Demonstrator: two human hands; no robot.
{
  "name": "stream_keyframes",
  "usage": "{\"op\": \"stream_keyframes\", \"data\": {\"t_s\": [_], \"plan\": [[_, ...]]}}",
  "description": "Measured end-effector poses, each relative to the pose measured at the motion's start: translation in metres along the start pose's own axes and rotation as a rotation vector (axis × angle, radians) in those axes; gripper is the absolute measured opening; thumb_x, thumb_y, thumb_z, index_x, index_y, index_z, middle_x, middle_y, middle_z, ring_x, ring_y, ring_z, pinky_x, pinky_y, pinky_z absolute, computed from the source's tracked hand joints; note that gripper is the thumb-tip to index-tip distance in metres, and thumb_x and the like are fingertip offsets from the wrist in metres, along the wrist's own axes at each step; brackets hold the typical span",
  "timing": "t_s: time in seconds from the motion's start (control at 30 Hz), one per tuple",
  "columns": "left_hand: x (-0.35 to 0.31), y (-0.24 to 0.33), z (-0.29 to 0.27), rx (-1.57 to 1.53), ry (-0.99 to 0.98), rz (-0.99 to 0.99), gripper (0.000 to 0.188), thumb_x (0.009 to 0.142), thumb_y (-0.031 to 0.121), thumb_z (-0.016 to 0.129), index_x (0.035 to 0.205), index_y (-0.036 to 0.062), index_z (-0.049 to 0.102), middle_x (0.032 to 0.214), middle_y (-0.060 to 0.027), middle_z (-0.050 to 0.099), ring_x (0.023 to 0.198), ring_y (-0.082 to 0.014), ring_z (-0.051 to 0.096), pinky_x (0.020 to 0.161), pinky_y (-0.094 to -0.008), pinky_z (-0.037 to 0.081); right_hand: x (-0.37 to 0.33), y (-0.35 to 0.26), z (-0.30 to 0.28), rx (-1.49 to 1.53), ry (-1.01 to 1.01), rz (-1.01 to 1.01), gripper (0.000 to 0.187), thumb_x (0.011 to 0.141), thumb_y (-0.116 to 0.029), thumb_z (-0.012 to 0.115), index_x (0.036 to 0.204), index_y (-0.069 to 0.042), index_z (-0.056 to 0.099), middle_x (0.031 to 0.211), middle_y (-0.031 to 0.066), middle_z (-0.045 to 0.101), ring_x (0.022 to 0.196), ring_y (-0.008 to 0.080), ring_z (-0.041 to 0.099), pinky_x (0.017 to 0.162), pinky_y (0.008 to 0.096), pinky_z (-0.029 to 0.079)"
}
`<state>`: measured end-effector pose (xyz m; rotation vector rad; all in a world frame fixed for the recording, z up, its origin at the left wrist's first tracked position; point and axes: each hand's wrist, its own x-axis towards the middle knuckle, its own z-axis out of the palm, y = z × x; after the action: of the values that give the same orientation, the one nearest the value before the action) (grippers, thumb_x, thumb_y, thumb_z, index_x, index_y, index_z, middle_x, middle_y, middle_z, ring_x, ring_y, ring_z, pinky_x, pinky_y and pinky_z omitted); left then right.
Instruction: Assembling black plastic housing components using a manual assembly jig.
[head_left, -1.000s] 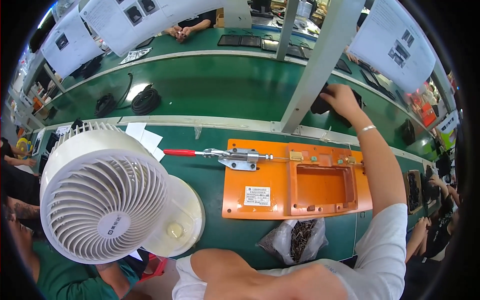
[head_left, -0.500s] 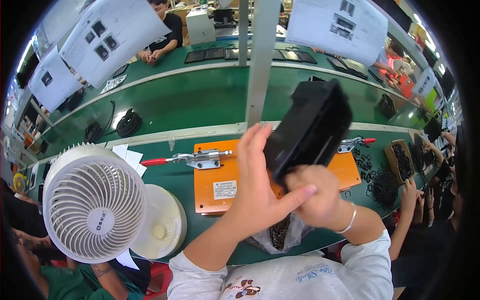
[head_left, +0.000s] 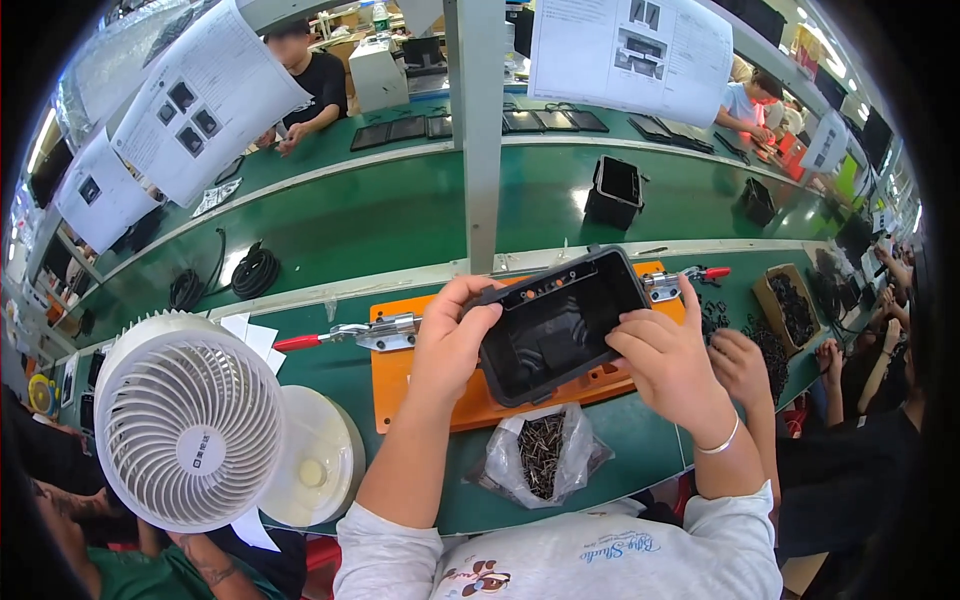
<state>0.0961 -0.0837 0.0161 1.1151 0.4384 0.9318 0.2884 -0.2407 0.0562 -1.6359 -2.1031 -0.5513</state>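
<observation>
A black plastic box (head_left: 556, 345) with an open top is held tilted toward me, its hollow inside showing. My left hand (head_left: 450, 345) grips its left end, thumb over the rim. On the right end, my right hand (head_left: 665, 362) closes its fingertips on the rim while the index finger points up. Under the box lies an orange fixture (head_left: 393, 388), partly hidden. A red-handled toggle clamp (head_left: 385, 333) sits at its left and another toggle clamp (head_left: 664, 287) at its right. Near me, a clear plastic bag (head_left: 578, 455) holds many dark screws (head_left: 541, 452).
At left stands a white fan (head_left: 190, 420). Beyond a metal post (head_left: 482, 130), a green belt carries another black box (head_left: 614, 192) and coiled cable (head_left: 256, 272). A co-worker's hand (head_left: 742, 368) reaches in beside my right arm, near a carton of small black parts (head_left: 795, 308).
The box has come down and turned so its opening faces me. My left hand, fingers spread before, now grips it. A co-worker's hand has come in at the right.
</observation>
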Motion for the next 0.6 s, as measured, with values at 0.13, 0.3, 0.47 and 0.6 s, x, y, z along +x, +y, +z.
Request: {"op": "stream_keyframes", "data": {"t_s": [0.13,0.3,0.47,0.6], "plan": [[0.001,-0.003,0.006,0.143,0.001,0.169,0.026,0.086,0.008,0.061,0.111,0.0015,0.059,0.105,-0.0050,0.059,0.091,-0.0084,0.056,0.079,-0.0221,0.046,-0.010,0.006,-0.002,0.068,-0.088,0.099,0.019,0.072,-0.007,0.069,0.090,-0.007,0.064,0.084,0.0033,0.063,0.088,0.0193,0.063,0.108,0.0590,0.021],[0.003,-0.010,0.004,0.338,-0.008,0.193,0.030,0.086,0.010,0.064,0.113,0.0004,0.058,0.115,-0.0105,0.058,0.110,-0.0198,0.054,0.097,-0.0314,0.039,-0.013,0.012,0.013,0.105,-0.242,0.167,0.025,0.074,-0.009,0.069,0.098,-0.006,0.065,0.089,0.0062,0.066,0.089,0.0228,0.063,0.108,0.0527,0.026],[-0.002,-0.004,-0.005,0.543,0.020,0.326,0.026,0.084,0.007,0.063,0.109,0.0014,0.059,0.118,-0.0127,0.056,0.115,-0.0231,0.051,0.100,-0.0327,0.035,-0.027,0.029,0.022,0.279,0.170,0.249,0.023,0.077,-0.015,0.071,0.097,-0.005,0.065,0.092,0.0108,0.066,0.089,0.0279,0.062,0.094,0.0440,0.041],[-0.007,0.010,0.001,0.526,-0.009,0.325,0.026,0.084,0.005,0.061,0.109,0.0016,0.059,0.118,-0.0128,0.056,0.115,-0.0229,0.051,0.100,-0.0325,0.035,-0.094,0.093,0.042,0.131,0.415,0.824,0.010,0.084,-0.002,0.060,0.093,0.001,0.063,0.089,0.0141,0.064,0.083,0.0265,0.063,0.074,0.0328,0.050]]}}
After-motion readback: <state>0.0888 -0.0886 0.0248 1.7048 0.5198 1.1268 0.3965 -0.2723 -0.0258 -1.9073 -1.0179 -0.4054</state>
